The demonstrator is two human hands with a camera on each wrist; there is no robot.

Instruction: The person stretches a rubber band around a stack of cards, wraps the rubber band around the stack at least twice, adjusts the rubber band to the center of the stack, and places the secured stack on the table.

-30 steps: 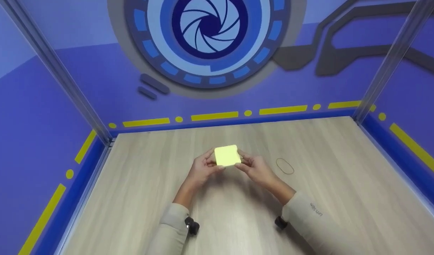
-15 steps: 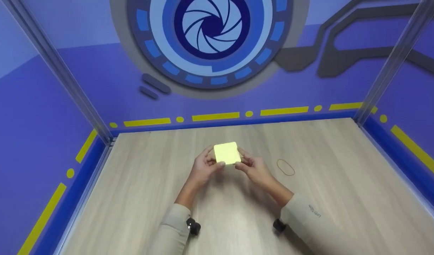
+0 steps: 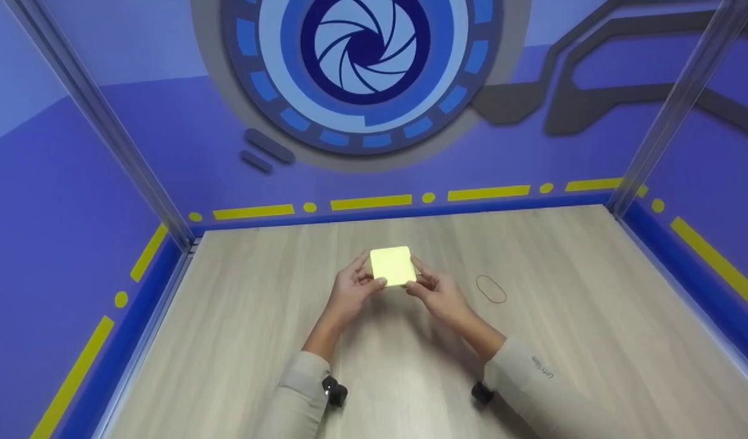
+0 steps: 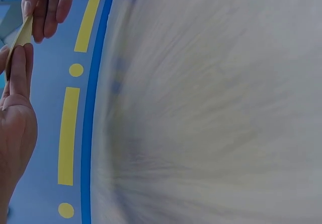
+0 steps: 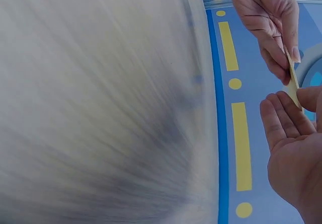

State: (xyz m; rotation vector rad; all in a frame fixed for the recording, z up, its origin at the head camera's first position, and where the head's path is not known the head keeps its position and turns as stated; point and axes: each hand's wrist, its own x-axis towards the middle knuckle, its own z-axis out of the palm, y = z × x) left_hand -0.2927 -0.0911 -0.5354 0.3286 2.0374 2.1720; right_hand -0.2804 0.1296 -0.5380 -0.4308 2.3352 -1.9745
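A square yellow sticky note pad (image 3: pixel 393 266) is held up over the table, its broad face toward the head camera. My left hand (image 3: pixel 351 291) pinches its left side, thumb on the near lower corner and fingers behind. On the opposite side my right hand (image 3: pixel 442 294) grips it the same way. Seen edge-on in the left wrist view, the pad (image 4: pixel 23 34) is thin and a little bent between both hands. The right wrist view also has its narrow edge (image 5: pixel 292 85) between the thumbs and fingers. A thin tan rubber band (image 3: pixel 505 295) lies on the table, right of my right hand.
The wood-grain table (image 3: pixel 258 317) is bounded by blue printed walls (image 3: pixel 471 161) at the back and both sides. Metal posts (image 3: pixel 115 137) stand at the rear corners. Small black cameras (image 3: pixel 335 392) sit at both sleeves' cuffs.
The pad rises and tilts slightly, then comes down a little. Both hands keep their hold in nearly the same place, and the rubber band stays on the table.
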